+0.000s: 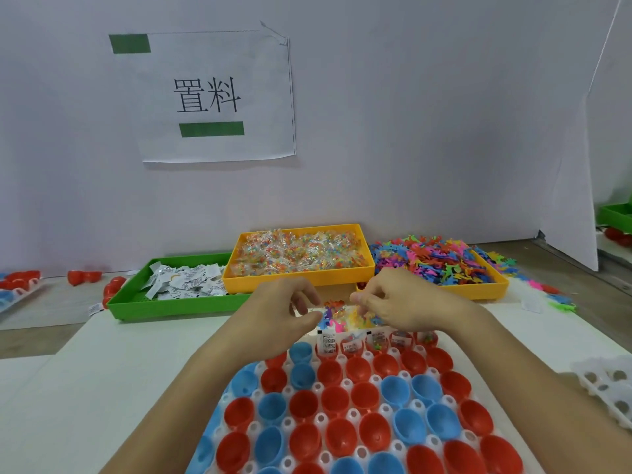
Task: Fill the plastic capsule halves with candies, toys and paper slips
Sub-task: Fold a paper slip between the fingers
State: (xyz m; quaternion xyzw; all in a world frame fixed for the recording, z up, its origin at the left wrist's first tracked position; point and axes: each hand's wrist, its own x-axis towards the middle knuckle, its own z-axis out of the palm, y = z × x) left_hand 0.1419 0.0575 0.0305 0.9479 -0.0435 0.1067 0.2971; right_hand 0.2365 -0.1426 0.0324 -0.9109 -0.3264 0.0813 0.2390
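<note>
Red and blue capsule halves [338, 398] sit open-side up in a white holed rack [345, 383] in front of me. The far row's halves [352, 345] hold paper slips and candies. My left hand [284, 313] and my right hand [390, 302] hover above that far row, fingers curled. A small pile of colourful toys and a candy packet [345, 314] lies between them. My right hand pinches something small from it; my left fingers curl beside it, and I cannot see a thing in them.
A green tray of paper slips [178, 285], a yellow tray of candy packets [297, 256] and a yellow tray heaped with plastic toys [441, 265] stand along the back wall. Another white rack [608, 384] lies at the right. Loose red capsule halves [83, 277] lie far left.
</note>
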